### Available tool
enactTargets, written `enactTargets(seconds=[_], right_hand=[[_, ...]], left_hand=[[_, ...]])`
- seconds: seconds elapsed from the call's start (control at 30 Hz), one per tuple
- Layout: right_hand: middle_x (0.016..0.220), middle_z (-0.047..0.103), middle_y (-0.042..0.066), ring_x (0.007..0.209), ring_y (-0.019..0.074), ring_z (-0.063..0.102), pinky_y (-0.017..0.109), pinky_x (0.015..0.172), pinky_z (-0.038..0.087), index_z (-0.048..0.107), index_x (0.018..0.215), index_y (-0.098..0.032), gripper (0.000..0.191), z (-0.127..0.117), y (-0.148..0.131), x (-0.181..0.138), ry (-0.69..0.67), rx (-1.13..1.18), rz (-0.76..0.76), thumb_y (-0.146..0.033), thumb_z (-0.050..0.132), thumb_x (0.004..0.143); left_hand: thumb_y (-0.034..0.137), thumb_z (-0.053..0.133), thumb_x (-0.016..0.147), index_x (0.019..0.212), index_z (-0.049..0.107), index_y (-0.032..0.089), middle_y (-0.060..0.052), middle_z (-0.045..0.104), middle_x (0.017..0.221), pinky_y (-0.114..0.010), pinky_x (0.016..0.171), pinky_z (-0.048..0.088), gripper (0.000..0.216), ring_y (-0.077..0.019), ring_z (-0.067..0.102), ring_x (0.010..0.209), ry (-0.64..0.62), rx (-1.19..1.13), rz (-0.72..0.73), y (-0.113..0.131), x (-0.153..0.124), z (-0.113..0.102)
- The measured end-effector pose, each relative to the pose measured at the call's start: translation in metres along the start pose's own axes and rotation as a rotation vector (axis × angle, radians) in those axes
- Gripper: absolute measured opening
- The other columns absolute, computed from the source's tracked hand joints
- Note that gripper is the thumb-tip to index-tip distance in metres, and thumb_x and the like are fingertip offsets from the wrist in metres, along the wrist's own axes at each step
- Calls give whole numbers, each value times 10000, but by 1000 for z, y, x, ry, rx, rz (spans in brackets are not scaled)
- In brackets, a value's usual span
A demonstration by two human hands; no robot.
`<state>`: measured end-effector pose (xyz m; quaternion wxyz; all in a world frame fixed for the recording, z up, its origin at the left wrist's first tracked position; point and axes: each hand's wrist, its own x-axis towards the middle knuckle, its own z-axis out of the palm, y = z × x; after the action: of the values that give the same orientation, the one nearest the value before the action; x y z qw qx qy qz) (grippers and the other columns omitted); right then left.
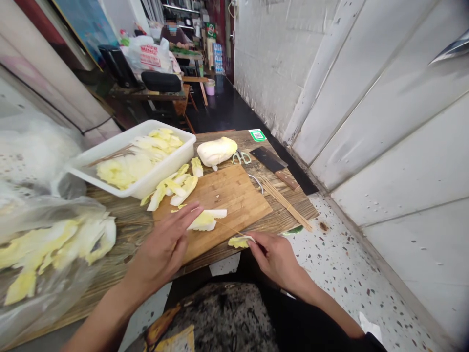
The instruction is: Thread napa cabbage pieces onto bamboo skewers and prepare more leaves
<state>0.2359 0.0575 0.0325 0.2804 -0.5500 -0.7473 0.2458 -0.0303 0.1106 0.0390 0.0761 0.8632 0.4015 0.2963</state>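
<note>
My right hand (pixel 274 255) pinches a thin bamboo skewer (pixel 231 227) near the board's front edge. A small yellow-white cabbage piece (pixel 239 242) is at those fingers, apparently threaded on the skewer. The skewer's other end reaches a cabbage strip (pixel 205 221) on the wooden cutting board (pixel 234 190). Over that strip's left part lies my left hand (pixel 164 239), fingers stretched out flat; whether it presses down is unclear. More cut cabbage leaves (pixel 176 188) rest at the board's left edge.
A white tub (pixel 166 171) holds cabbage and skewers. Behind the board sit a cabbage head (pixel 217 151), scissors (pixel 241 157) and a cleaver (pixel 273 164). A skewer bundle (pixel 287 203) lies right. Plastic bags (pixel 88 210) crowd the left. Farther back, a person (pixel 174 36) sits.
</note>
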Motion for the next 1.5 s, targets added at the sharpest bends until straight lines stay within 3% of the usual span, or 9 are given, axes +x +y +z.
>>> enactTargets(seconds=[0.17, 0.53, 0.73, 0.87, 1.0, 1.23, 1.37, 1.43, 1.5], right_hand=[[835, 707, 42, 745, 166, 665, 236, 680, 452, 659, 973, -196, 217, 0, -4, 0, -18, 1, 2, -234, 445, 974], [854, 713, 42, 767, 162, 669, 230, 704, 458, 655, 940, -199, 213, 2, -5, -4, -17, -6, -6, -229, 448, 975], [802, 704, 32, 719, 157, 661, 228, 667, 448, 653, 914, -201, 220, 0, -6, -2, 1, -38, -10, -232, 444, 977], [788, 706, 34, 705, 160, 656, 235, 654, 452, 661, 924, -203, 234, -2, -3, -4, 41, -51, 17, -246, 438, 981], [927, 740, 53, 814, 176, 686, 255, 736, 487, 671, 996, -205, 219, -4, 4, -8, 85, -39, 29, -238, 456, 970], [870, 732, 54, 777, 178, 677, 260, 713, 488, 684, 952, -196, 236, -2, 10, -9, 79, -33, 44, -252, 455, 969], [947, 734, 60, 840, 180, 682, 262, 755, 495, 675, 986, -199, 222, 0, 9, -6, 69, -19, 35, -242, 458, 971], [907, 729, 49, 806, 167, 680, 250, 727, 493, 671, 979, -202, 217, -1, 7, -6, 65, -39, 23, -230, 455, 977], [894, 722, 50, 772, 154, 674, 239, 694, 489, 659, 1017, -189, 211, -3, 4, -9, 110, -89, -55, -212, 453, 980]], left_hand=[[206, 445, 926, 1386, 438, 288, -2, 630, 1273, -306, 1107, 386, 466, -149, 546, 1244, 36, -115, -216, 9, 0, -6], [121, 374, 877, 1343, 474, 294, -21, 574, 1355, -370, 1062, 441, 506, -163, 615, 1136, 68, -80, -233, 1, -7, 1], [49, 394, 869, 1406, 409, 229, -127, 522, 1413, -442, 1016, 462, 567, -257, 547, 1242, 58, 179, 72, -14, 10, 1], [33, 383, 888, 1424, 401, 216, -134, 523, 1422, -446, 901, 509, 567, -296, 600, 1163, -19, 423, 237, -26, 21, 19], [7, 342, 887, 1410, 421, 273, -110, 466, 1474, -409, 884, 529, 591, -248, 628, 1131, -209, 361, 273, -37, 12, 50], [118, 460, 915, 1224, 556, 132, -204, 222, 1574, -389, 1024, 479, 324, -244, 515, 1292, 36, 16, 59, -59, -9, 79], [119, 488, 913, 1138, 636, 192, -161, 508, 1418, -475, 989, 499, 279, -281, 527, 1278, 51, 54, 154, -72, -7, 73], [105, 466, 920, 1221, 602, 228, -113, 648, 1263, -466, 990, 507, 352, -257, 563, 1241, 37, 49, 225, -70, -3, 63], [70, 432, 922, 1347, 501, 253, -86, 665, 1248, -422, 1009, 507, 467, -222, 561, 1245, 22, 28, 283, -59, -1, 46]])
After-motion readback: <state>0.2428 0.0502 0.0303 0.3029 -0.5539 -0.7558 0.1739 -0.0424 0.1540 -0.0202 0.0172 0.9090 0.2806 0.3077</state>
